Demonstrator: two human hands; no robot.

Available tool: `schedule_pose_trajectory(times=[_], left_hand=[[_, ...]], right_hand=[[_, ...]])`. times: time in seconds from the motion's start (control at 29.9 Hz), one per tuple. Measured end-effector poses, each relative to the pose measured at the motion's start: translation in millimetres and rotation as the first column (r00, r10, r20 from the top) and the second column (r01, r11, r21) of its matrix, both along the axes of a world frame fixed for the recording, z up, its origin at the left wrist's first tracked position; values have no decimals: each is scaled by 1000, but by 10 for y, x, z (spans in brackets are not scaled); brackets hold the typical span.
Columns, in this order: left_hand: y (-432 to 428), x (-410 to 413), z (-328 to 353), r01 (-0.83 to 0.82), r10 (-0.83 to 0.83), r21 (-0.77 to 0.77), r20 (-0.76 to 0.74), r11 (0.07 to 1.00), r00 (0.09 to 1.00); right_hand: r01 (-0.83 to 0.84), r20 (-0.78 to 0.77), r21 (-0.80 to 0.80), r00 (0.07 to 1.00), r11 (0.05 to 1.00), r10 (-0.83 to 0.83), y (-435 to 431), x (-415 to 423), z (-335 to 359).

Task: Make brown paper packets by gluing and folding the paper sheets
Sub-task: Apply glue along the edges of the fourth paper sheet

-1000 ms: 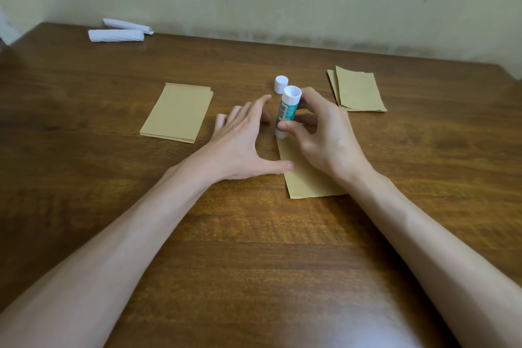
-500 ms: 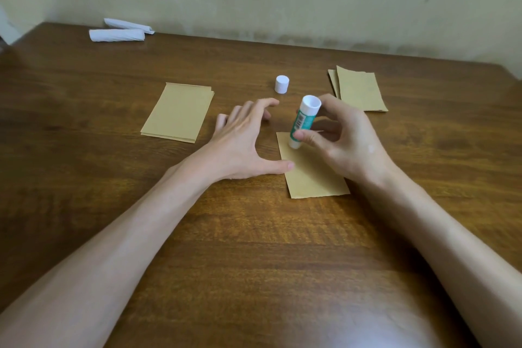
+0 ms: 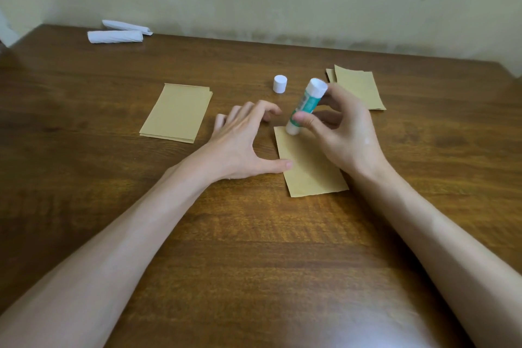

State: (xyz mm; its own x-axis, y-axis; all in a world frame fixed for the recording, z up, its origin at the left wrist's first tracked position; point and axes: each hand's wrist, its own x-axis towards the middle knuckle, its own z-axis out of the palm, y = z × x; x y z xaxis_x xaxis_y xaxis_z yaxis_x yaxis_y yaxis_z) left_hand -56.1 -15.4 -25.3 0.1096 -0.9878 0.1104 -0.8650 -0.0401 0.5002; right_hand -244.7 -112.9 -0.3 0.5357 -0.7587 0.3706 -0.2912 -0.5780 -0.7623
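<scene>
At the middle of the worktop (image 3: 254, 249), pinching a glue stick (image 3: 306, 105) in the right grip (image 3: 347, 133), with thumb and fingertips clamped round the barrel. Tilted, tip down at the far left corner of a single brown sheet (image 3: 310, 175), touching it or all but. Holding that sheet flat with the left grip (image 3: 240, 147), spread apart and clamped on nothing, pressing the near left edge with the thumb alone and touching bare wood beyond with the fingertips.

Likely to drag or buckle the sheet under the stick, for want of more than one thumb's hold. Could run off the edge, smear glue on the wood and stick the sheet down. Might lay a patchy line, owing to the tilt. Risks a drying tip with the white cap (image 3: 280, 84) standing off behind. Lies well apart from the stack of sheets (image 3: 176, 113) on the left and the brown pieces (image 3: 358, 88) at far right.
</scene>
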Motion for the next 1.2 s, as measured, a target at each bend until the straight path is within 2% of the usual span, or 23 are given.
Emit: schedule_pose_trajectory(times=[0.07, 0.13, 0.27, 0.4, 0.6, 0.73, 0.83, 0.9, 0.97, 1.07, 1.2], left_hand=[[10, -12, 17, 20, -20, -4, -10, 1000, 1000], [15, -12, 32, 37, -37, 2, -10, 999, 999], [24, -7, 7, 57, -56, -17, 20, 998, 998], [51, -7, 8, 93, -88, -92, 56, 991, 995], [91, 65, 97, 220, -170, -186, 251, 958, 953], [95, 83, 131, 216, -135, -212, 342, 953, 930], [121, 76, 201, 134, -26, -264, 374, 955, 927], [131, 76, 239, 80, 37, -312, 351, 947, 936], [133, 116, 249, 51, 30, -302, 259, 952, 965], [127, 200, 218, 110, -104, -152, 48, 982, 993], [138, 220, 198, 186, -187, -27, -44, 982, 981]], right_hand=[[48, 123, 48, 991, 998, -53, 16, -51, 62], [94, 165, 26, 982, 995, -97, 15, -110, 138], [90, 85, -8, 992, 996, -89, -7, -228, 201], [115, 77, 4, 990, 993, -115, 14, -305, 176], [202, 95, 91, 973, 975, -210, 5, -379, 134], [215, 121, 140, 965, 967, -232, -13, -381, 117], [201, 142, 168, 964, 965, -226, -36, -375, 81], [198, 142, 171, 964, 965, -223, -52, -379, 64], [190, 135, 171, 967, 967, -214, -55, -375, 52], [180, 126, 172, 971, 968, -203, -44, -357, 28], [172, 116, 175, 974, 969, -194, -41, -349, 13]])
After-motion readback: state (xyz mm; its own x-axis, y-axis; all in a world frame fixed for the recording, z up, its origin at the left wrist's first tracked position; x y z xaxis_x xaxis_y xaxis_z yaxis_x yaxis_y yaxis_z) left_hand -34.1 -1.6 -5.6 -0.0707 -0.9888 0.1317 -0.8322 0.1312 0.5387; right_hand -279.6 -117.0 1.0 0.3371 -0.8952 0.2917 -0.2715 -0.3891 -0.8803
